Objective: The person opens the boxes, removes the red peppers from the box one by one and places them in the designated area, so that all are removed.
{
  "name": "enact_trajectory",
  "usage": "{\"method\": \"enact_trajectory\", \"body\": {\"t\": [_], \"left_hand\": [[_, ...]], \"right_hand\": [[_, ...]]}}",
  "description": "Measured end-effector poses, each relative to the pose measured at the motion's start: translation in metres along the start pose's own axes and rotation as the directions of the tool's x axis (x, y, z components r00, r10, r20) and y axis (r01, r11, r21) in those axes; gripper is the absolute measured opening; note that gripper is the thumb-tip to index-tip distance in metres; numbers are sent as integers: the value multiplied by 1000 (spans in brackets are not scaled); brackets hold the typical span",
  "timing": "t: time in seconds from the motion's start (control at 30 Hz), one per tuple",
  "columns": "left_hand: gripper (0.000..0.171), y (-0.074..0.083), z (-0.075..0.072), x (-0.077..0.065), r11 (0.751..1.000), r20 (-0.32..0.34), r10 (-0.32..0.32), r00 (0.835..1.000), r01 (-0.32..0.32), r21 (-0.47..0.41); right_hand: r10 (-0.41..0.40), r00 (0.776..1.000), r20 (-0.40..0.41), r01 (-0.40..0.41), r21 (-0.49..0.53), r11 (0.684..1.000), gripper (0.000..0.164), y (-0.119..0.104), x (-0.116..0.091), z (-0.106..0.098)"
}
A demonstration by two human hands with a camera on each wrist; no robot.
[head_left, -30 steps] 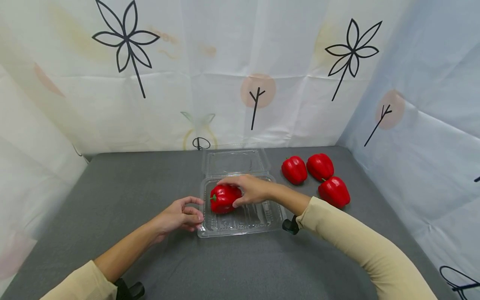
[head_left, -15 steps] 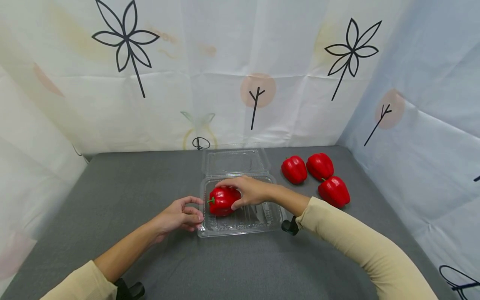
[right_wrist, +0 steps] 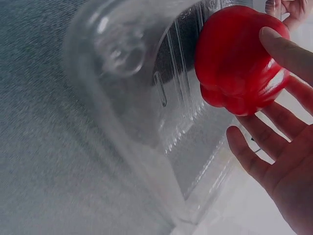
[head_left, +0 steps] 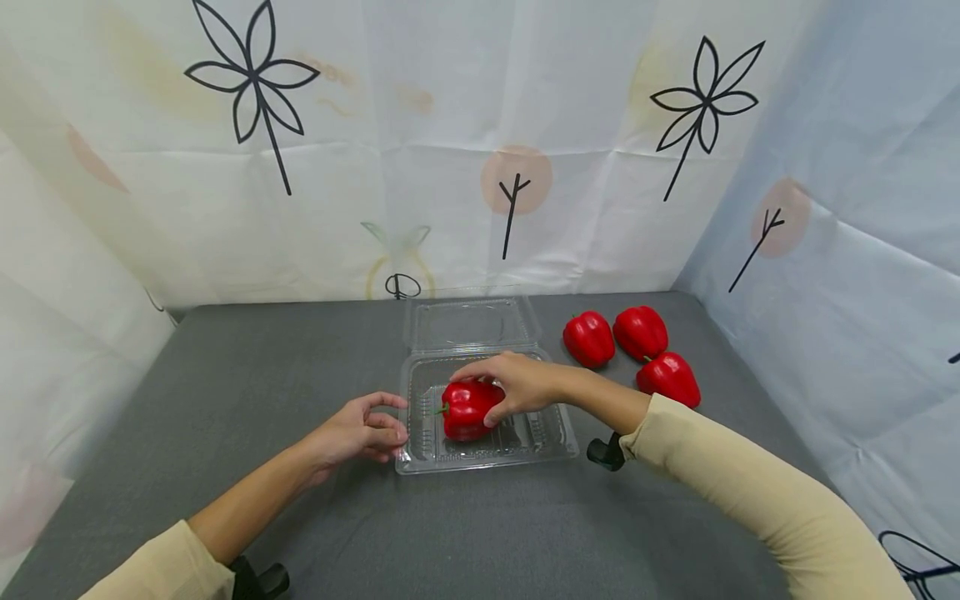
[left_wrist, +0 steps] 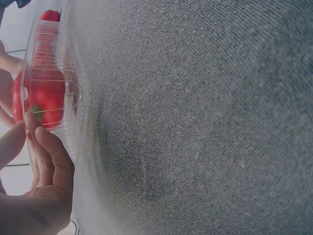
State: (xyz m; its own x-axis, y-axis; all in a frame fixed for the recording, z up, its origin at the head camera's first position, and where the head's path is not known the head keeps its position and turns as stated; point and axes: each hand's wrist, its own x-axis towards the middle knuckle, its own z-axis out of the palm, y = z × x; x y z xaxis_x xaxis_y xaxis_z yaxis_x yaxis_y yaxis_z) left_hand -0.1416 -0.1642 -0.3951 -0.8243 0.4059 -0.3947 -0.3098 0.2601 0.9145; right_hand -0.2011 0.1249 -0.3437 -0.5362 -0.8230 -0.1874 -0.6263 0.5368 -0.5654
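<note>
A shiny red bell pepper (head_left: pixel 462 414) with a green stem is held over the base of a clear plastic clamshell container (head_left: pixel 487 464). My right hand (head_left: pixel 521 385) grips it from above, thumb on the near side and fingers on the far side. In the right wrist view the bell pepper (right_wrist: pixel 232 58) lies between thumb and fingers, its lobed end facing the camera. At the container's left edge, my left hand (head_left: pixel 358 433) pinches the rim. Through the clear wall, the left wrist view shows the pepper's stem end close to that hand (left_wrist: pixel 46 171).
The container's lid (head_left: pixel 472 325) lies folded back behind the base. Three more red bell peppers (head_left: pixel 588 339) sit in a group at the back right of the grey tabletop (head_left: pixel 285 358). White printed fabric (head_left: pixel 450 167) hangs behind and at both sides.
My right hand and the bell pepper shifted slightly left and toward me, then moved right, away from the container's left wall. The left hand has stayed put.
</note>
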Motion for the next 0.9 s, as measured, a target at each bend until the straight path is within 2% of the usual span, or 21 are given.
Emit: {"method": "enact_trajectory", "body": {"t": [0.2, 0.53, 0.7, 0.9], "left_hand": [[55, -2, 0, 0, 1000, 0, 14, 1000, -14, -10], [54, -1, 0, -1, 999, 6, 32, 999, -32, -11], [55, -1, 1, -1, 1000, -4, 25, 1000, -25, -3], [56, -1, 2, 0, 1000, -11, 16, 1000, -16, -2]], "right_hand": [[5, 1000, -17, -5, 36, 999, 62, 2, -15, -6], [29, 987, -157, -31, -12, 999, 66, 10, -48, -17], [43, 969, -243, -49, -21, 999, 69, 18, -64, -23], [79, 932, -353, -80, 11, 997, 72, 30, -84, -29]]}}
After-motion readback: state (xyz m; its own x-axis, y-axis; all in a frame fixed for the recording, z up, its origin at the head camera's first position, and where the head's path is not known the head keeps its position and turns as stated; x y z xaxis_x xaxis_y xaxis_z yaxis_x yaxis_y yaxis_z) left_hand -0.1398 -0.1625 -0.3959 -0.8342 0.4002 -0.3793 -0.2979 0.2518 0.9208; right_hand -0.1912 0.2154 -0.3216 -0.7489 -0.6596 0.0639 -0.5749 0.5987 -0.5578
